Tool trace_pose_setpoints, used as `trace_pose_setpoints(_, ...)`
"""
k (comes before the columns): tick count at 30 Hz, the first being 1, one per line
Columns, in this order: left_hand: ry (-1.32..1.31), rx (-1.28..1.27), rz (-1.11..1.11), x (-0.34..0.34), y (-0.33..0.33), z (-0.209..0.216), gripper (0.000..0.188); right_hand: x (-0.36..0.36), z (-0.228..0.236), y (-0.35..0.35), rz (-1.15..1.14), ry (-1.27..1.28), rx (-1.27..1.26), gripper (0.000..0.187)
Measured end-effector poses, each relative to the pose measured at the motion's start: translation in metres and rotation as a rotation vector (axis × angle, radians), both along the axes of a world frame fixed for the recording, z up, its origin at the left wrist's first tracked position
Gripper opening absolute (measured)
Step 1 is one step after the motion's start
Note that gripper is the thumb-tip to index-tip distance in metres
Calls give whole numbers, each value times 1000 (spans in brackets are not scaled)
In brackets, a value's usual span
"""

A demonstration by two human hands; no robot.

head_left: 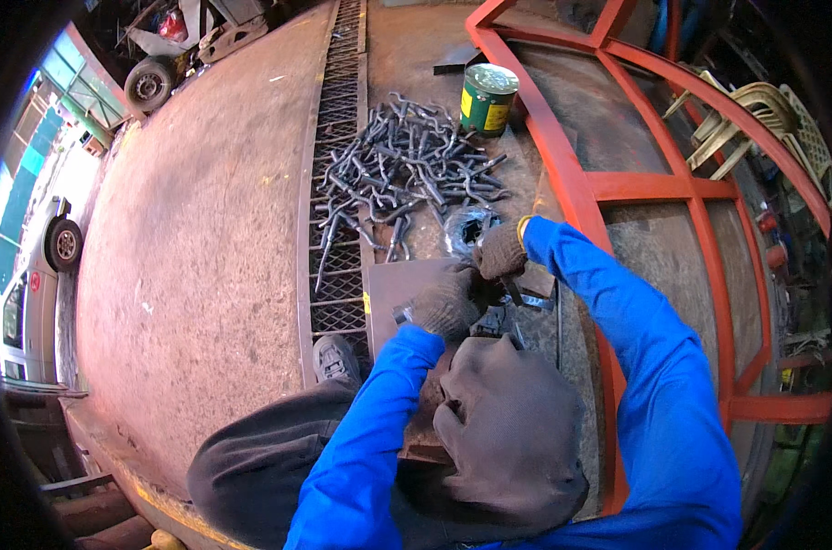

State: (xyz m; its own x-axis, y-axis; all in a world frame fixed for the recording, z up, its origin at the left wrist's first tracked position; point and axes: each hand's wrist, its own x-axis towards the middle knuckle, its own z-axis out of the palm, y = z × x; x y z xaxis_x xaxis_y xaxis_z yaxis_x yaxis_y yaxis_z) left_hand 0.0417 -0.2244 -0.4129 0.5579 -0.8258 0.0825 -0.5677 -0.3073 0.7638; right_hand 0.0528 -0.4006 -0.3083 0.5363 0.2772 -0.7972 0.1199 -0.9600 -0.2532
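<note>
Both my hands wear grey-brown knit gloves and meet in front of my knees. My left hand [445, 307] is closed, and a short shiny metal end pokes out on its left side; the rest is hidden in the glove. Just above and to the right, my right hand [502, 252] is closed too, with a dark narrow strip [513, 291] below its fingers. I cannot make out what either hand grips. A flat brown plate [393, 280] lies under my left hand. Beyond my right hand sits a clear plastic-wrapped bundle [466, 229] with a dark opening.
A pile of dark bent metal rods [402, 160] lies ahead, partly over a floor grating [336, 128]. Behind it stands a green can with yellow labels [487, 101]. An orange-red metal frame [563, 137] runs along the right, near stacked plastic chairs [760, 115]. Vehicles stand far left.
</note>
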Motion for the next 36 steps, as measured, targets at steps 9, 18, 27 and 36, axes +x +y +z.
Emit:
trace_pose_setpoints(9,325,128,226,-2,1,45,64,21,-9,-14,-114,33,74,33)
trace_pose_setpoints(18,51,-18,-16,-3,-2,38,54,30,-46,-38,-245,215,301,27)
trace_pose_setpoints(27,-173,27,-60,-9,-3,19,40,49,-40,-32,13,-124,132,30)
trace_pose_setpoints(36,98,-72,14,-11,-3,14,45,28,66,-102,-92,69,427,20)
